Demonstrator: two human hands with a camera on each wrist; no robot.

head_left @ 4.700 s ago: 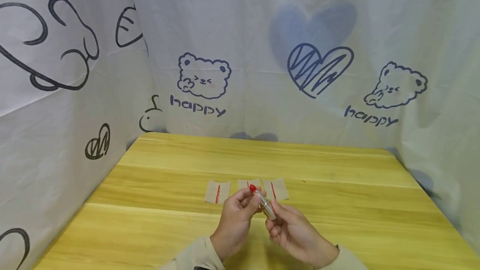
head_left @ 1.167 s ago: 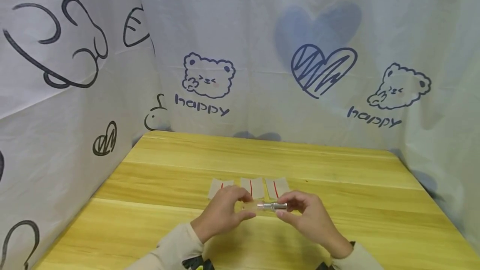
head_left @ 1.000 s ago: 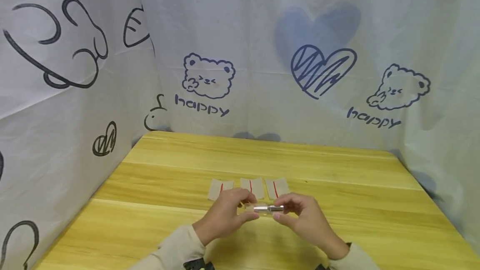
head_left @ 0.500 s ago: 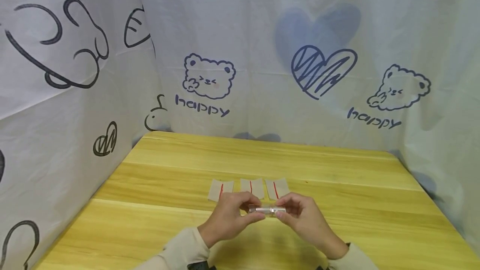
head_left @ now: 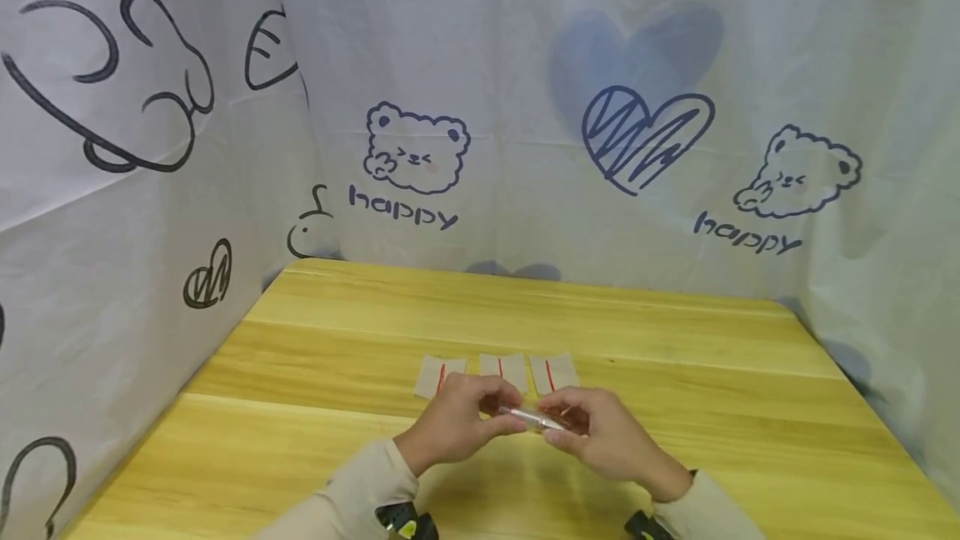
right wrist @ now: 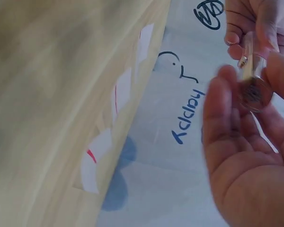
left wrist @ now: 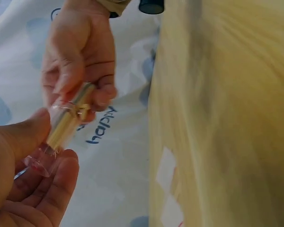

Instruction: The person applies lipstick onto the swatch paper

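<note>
Between my hands, over the table, is a silvery lipstick [head_left: 534, 417] in a clear cap [left wrist: 61, 125]. My left hand [head_left: 457, 423] pinches the cap's end with thumb and fingers. On the other end, the thumb and fingers of my right hand [head_left: 611, 436] hold the base. Seen from the left wrist, the metal tube lies inside the see-through cap, with a reddish spot near the cap's end. The right wrist view shows the lipstick's round base [right wrist: 253, 97] toward the camera. Fingers partly cover both ends.
Three small beige paper pieces, the left [head_left: 431, 373], middle [head_left: 510, 369] and right [head_left: 564, 372], lie in a row just beyond my hands, each with a red line. The wooden table [head_left: 315, 340] ends at a printed white curtain [head_left: 517, 190].
Earlier the red lipstick tip was bare. The clear cap, later in my left hand, has slid over the lipstick from the left. My hands have drawn closer, and the lipstick now tilts slightly.
</note>
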